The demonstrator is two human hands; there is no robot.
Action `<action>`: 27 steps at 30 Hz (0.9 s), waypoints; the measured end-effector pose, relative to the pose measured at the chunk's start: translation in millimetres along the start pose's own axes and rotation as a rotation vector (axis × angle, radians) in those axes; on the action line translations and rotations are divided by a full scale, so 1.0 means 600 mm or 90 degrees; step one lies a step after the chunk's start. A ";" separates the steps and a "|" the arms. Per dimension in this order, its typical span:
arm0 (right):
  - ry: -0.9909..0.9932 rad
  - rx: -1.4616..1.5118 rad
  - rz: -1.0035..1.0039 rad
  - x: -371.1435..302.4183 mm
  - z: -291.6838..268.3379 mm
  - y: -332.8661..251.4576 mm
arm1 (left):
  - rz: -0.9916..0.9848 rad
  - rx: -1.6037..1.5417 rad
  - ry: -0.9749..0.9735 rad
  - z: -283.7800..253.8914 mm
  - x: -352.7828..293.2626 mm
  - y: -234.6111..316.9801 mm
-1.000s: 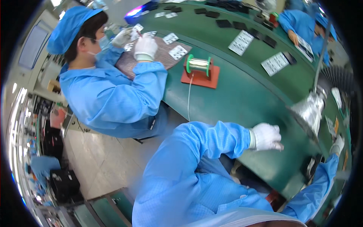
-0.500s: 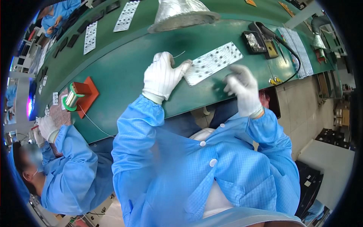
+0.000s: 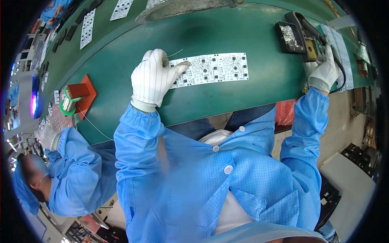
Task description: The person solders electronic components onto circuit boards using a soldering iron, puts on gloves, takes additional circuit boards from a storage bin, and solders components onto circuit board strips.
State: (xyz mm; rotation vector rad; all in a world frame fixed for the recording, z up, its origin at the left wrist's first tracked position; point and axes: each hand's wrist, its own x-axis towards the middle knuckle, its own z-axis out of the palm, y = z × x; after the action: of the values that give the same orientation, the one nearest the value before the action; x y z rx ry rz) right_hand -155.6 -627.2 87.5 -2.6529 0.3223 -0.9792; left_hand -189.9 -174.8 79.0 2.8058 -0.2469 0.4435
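A white circuit board [image 3: 216, 67] dotted with small black parts lies flat on the green bench. My left hand [image 3: 153, 79], in a striped white glove, has its fingers curled round a thin solder wire [image 3: 175, 53], whose end sticks out past the index finger. The thumb of that hand rests on the board's left end. Far to the right, my gloved right hand [image 3: 325, 72] is at the back end of a soldering iron [image 3: 314, 31] lying in its stand [image 3: 311, 49]; the fingers are closed at the handle, partly hiding their grip.
A spool of solder wire [image 3: 69, 104] sits on a red-brown holder [image 3: 90, 97] at the left. A metal fume hood [image 3: 184, 10] hangs over the far edge. Beside the stand is a black tray [image 3: 290, 37]. A co-worker [image 3: 77, 170] works at the left.
My right hand has gone from beside the board to the soldering iron's handle. The board has turned straighter and shifted left with my left hand, now showing its parts clearly.
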 end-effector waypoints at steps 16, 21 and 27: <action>0.011 0.406 0.176 -0.103 -0.021 -0.084 | -0.059 -0.059 -0.017 -0.008 0.010 0.017; 0.054 0.548 0.122 -0.103 -0.021 -0.138 | -0.177 -0.401 0.027 -0.048 -0.004 0.042; -0.081 0.666 -0.092 -0.129 0.006 -0.203 | 0.103 -0.242 0.051 -0.009 0.029 0.140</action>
State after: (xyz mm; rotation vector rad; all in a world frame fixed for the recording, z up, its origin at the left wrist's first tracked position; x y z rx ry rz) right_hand -197.8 -489.3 81.2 -1.7600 -0.3409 -0.7115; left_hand -193.2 -254.8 111.0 2.4014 -0.4885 0.4859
